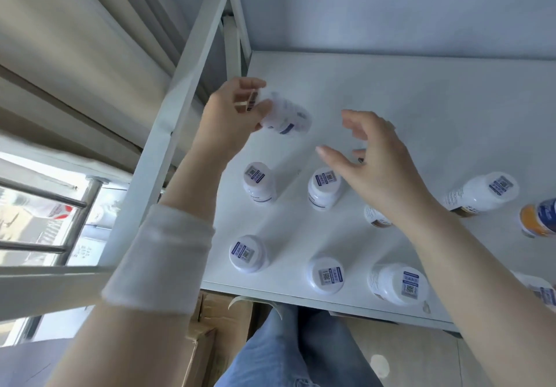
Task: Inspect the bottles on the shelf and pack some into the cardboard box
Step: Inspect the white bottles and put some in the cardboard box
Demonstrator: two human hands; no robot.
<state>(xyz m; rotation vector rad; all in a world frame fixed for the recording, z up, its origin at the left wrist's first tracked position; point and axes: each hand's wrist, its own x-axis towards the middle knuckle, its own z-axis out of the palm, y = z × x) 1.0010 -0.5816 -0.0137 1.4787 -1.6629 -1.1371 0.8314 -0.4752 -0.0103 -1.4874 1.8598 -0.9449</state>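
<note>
I count ten bottles in all, looking down from the head camera. One white bottle [287, 116] is in the left hand [231, 113]. Nine more bottles [326, 275] stand on the white shelf [421, 101].

Five of the nine form a back row from 9 o'clock to 3 o'clock across the middle of the view. One of these is half hidden behind the right wrist. The last, at the 3 o'clock edge, is an orange bottle [537, 218]. Four make a front row towards 5 o'clock, the far right one cut off by the frame. Most show round white caps with a small blue and grey code sticker.

There are two hands. The left hand, at 11 o'clock, grips the white bottle by its cap end, fingers and thumb curled round it. The bottle lies tilted and sticks out of the hand towards 4 o'clock, blurred. A pale sleeve [162, 254] is pushed up the left forearm.

The right hand [379, 164], just right of centre, is released, fingers spread and holding nothing, above the shelf. The held bottle sits at 10 o'clock from it, apart.

One cardboard box [207, 344] shows at 7 o'clock, below the shelf edge, beside legs [285, 350] in blue jeans.
</note>
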